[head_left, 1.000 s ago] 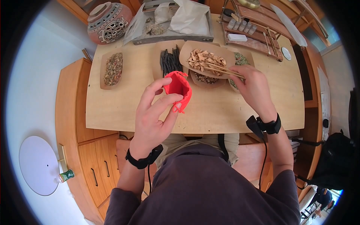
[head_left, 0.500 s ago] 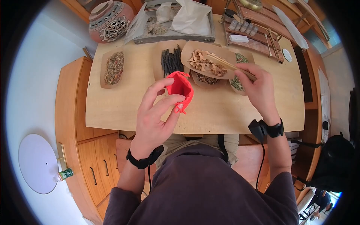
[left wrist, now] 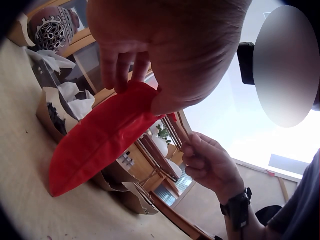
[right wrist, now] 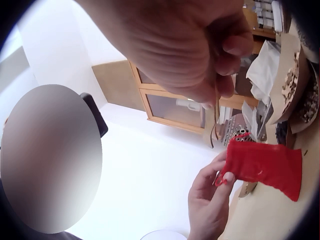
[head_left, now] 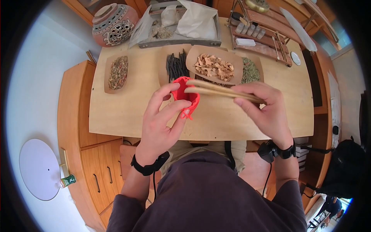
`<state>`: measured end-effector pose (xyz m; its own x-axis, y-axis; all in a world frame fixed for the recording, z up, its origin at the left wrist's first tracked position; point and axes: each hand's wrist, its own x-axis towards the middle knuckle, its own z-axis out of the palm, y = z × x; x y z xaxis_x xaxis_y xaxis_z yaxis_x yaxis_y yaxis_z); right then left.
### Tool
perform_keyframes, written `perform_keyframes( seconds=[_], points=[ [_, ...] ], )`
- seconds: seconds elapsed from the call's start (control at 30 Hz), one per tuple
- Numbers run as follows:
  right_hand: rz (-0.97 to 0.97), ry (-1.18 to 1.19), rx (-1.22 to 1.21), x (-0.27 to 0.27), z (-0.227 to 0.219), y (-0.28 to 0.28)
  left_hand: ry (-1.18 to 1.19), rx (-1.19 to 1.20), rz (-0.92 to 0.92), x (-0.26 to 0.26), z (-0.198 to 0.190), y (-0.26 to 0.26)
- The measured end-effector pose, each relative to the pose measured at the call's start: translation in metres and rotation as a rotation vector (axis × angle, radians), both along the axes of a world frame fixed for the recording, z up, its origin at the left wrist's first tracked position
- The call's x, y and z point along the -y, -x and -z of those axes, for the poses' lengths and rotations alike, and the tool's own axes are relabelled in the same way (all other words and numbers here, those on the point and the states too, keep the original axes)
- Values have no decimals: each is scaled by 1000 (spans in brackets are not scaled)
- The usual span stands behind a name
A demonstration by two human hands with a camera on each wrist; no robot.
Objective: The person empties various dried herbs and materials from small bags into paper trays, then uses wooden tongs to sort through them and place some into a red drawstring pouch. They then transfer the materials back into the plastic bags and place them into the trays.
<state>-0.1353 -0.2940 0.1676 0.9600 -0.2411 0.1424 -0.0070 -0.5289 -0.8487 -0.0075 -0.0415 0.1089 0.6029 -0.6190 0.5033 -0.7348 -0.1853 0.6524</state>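
Note:
My left hand (head_left: 160, 121) holds a small red drawstring pouch (head_left: 194, 101) by its rim, fingers and thumb spreading the mouth. In the left wrist view the pouch (left wrist: 102, 137) hangs slanting down over the table. My right hand (head_left: 266, 110) grips wooden tongs (head_left: 220, 92), whose tips overlap the pouch's mouth in the head view. In the right wrist view the tips (right wrist: 213, 132) stand just above the mouth; I cannot tell whether they pinch a piece. Behind the hands, pale dried slices (head_left: 214, 66) lie in a brown paper tray (head_left: 192, 63).
Other paper trays hold dark sticks (head_left: 177, 66), green dried herb (head_left: 250, 70) and mixed dried herb (head_left: 118, 72). Farther back stand a patterned clay pot (head_left: 116, 25), a grey tray (head_left: 185, 41) with white bags, and a wooden rack (head_left: 262, 48) with small jars.
My right hand has brought the tongs from the tray of dried slices left and nearer, to the pouch's mouth. My left hand and the pouch have stayed nearly in place.

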Motion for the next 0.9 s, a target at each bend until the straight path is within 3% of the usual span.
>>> perform_keyframes(
  seconds=[0.1, 0.23, 0.33, 0.9],
  points=[
    [138, -35, 52, 15, 9, -7, 16, -10, 1, 0, 2, 1],
    [267, 228, 75, 49, 44, -21, 19, -17, 5, 0, 1, 2],
    [277, 341, -21, 51, 55, -22, 10, -2, 8, -1, 1, 2],
    [307, 588, 37, 54, 68, -32, 6, -8, 16, -2, 1, 3]
  ],
)
